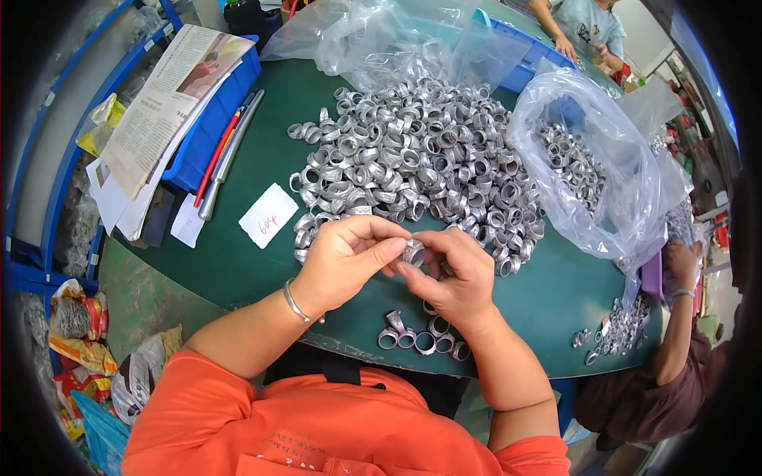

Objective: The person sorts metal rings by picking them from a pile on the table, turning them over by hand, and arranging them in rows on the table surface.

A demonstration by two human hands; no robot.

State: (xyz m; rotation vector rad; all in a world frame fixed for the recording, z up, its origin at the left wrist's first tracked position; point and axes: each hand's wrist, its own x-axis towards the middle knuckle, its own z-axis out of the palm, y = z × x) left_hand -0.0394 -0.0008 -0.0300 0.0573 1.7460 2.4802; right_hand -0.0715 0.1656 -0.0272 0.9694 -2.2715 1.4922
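Observation:
Between my two hands, above the near part of the table, is a silver-grey metal ring (413, 253). My left hand (349, 258) pinches it from the left with thumb and forefinger. From the other side my right hand (454, 274) grips it, its lower fingers curled and partly hidden. A large heap of similar rings (421, 151) spreads over the green table (262, 293) just beyond my hands. Nearer to me, below my right hand, several rings (425, 343) stand in a small group. A bangle circles my left wrist.
A white paper slip (268, 215), pens (226, 155) and a blue bin (214, 119) under newspaper (163, 103) lie left. A clear plastic bag (635, 198) with more rings is right, near small metal parts (623, 329). Two other people sit around the table.

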